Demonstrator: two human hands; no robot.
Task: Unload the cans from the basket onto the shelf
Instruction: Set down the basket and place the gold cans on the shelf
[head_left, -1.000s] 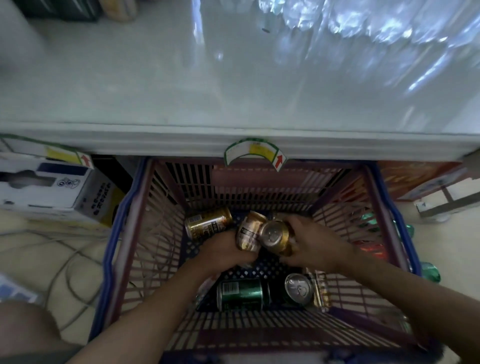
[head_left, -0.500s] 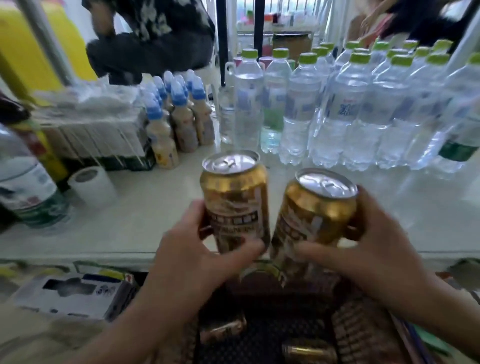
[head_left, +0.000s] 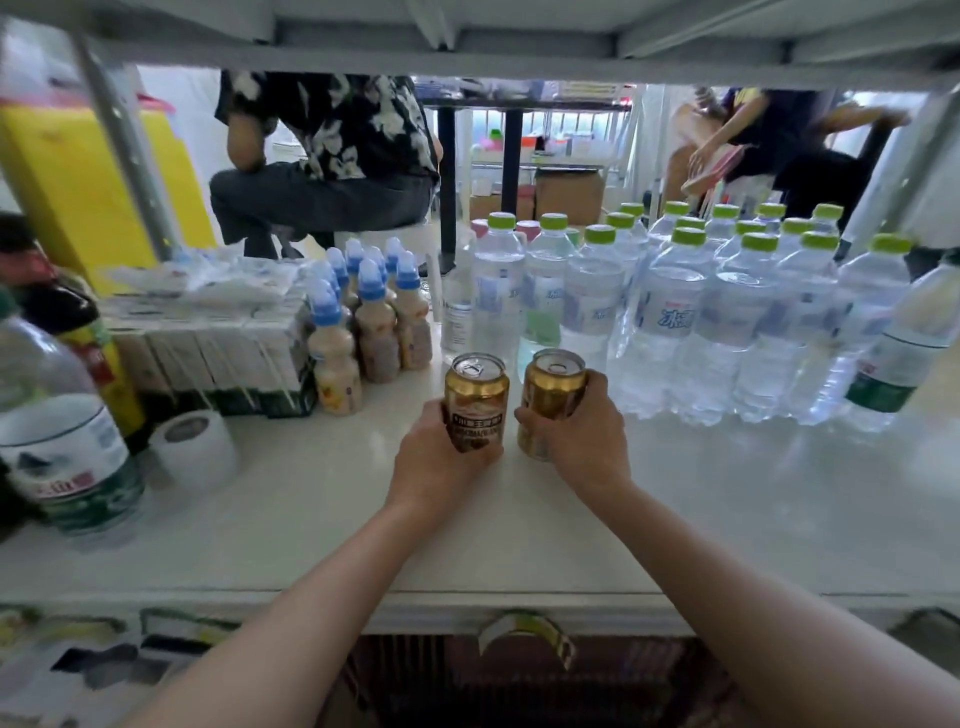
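Observation:
My left hand (head_left: 439, 457) grips a gold can with a dark label (head_left: 476, 397), held upright over the white shelf (head_left: 727, 519). Beside it, my right hand (head_left: 582, 441) grips a second gold can (head_left: 553, 387), also upright. Both cans stand side by side near the shelf's middle, just in front of the water bottles; whether their bases touch the shelf I cannot tell. Only the blurred top edge of the basket (head_left: 519, 680) shows below the shelf's front lip.
Several clear water bottles with green caps (head_left: 717, 312) fill the back right. Small blue-capped bottles (head_left: 363, 322) and a wrapped carton pack (head_left: 208, 343) stand back left. A tape roll (head_left: 192, 447) and a large bottle (head_left: 62, 431) sit at left. People sit beyond the shelf.
Both hands lifted the two gold cans out of the basket, up over the shelf edge, and carried them forward to the shelf's middle. The view tilted up from basket to shelf.

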